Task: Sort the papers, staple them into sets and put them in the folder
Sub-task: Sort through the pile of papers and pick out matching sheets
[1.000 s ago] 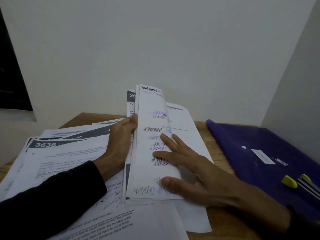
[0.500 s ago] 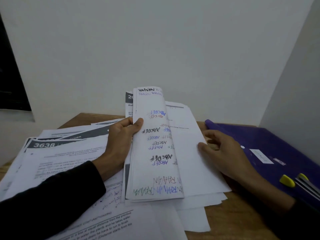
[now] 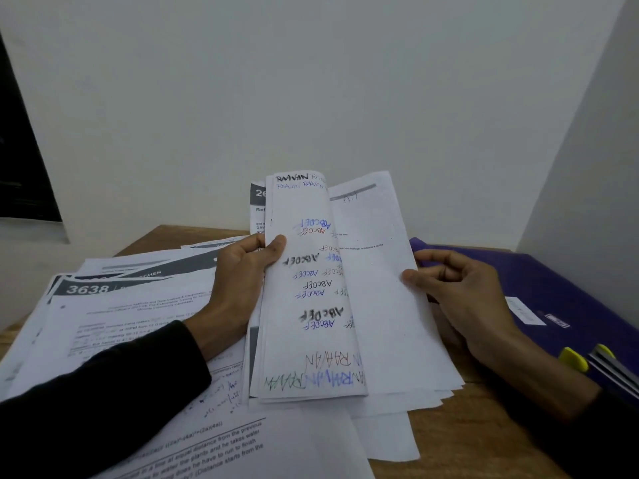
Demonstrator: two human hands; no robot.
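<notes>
We grip the scribbled white paper sheaf (image 3: 311,305) with left hand (image 3: 242,271); right hand (image 3: 460,292) pinches its top sheet, covering the purple plastic folder (image 3: 553,281); printed sheets (image 3: 138,305) lie left.

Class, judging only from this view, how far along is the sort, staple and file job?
Early stage. Done: nothing visibly stapled or filed; the purple folder lies closed. In hand: the left hand has a grip on a folded-back bundle of scribbled sheets, while the right hand pinches the next sheet's edge. Left: the loose printed pages spread across the table.

papers (image 3: 311,305): scribbled stack, folded back, raised | folder (image 3: 553,288): purple, flat, right
</notes>
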